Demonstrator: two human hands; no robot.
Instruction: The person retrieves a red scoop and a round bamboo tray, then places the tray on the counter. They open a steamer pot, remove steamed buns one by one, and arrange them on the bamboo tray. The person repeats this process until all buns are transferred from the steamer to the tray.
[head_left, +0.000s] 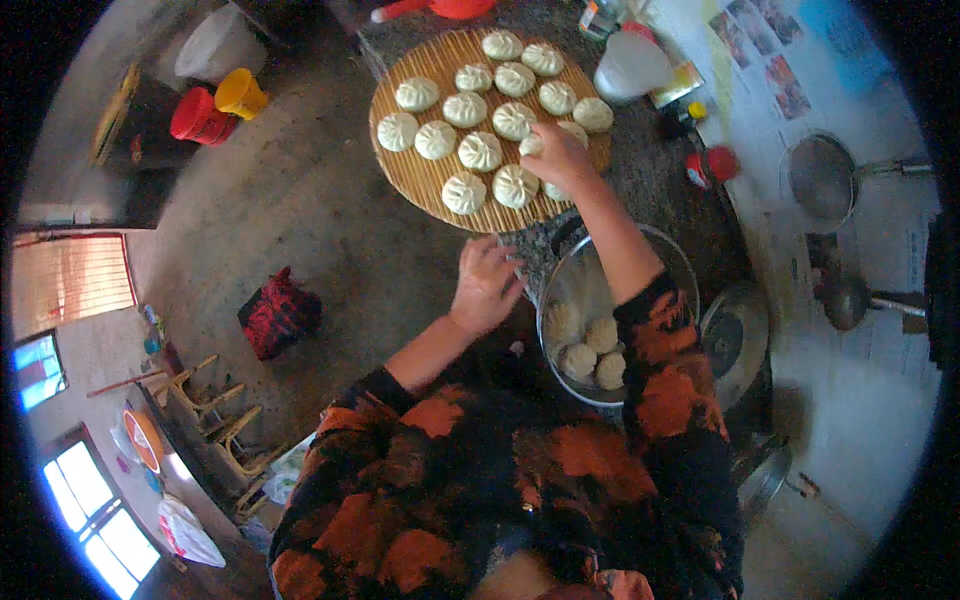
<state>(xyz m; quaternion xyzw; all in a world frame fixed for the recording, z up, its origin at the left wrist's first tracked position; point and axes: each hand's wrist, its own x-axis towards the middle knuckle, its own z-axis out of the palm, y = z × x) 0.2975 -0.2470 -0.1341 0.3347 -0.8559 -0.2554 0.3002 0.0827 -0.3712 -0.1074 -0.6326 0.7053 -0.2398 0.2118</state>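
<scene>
A round mat of light stalks (420, 184) on the counter holds several pleated buns (480, 151). My right hand (561, 157) reaches over the mat's right part, its fingers at a bun (531, 145); whether they grip it or only touch it cannot be told. Below the mat's lower edge, my left hand (489, 281) hangs in the air with its fingers apart and nothing in it. Beneath my right forearm is a round metal pot (546, 345) with several buns (579, 361) inside; the forearm and sleeve hide part of it.
A metal lid or pan (733, 345) lies right of the pot. Beyond the mat stand a glass jar (598, 21), a white plastic container (632, 66) and a red-lidded jar (721, 163). A strainer (821, 180) and a ladle (846, 302) hang at the wall. A red bag (279, 315) lies on the floor.
</scene>
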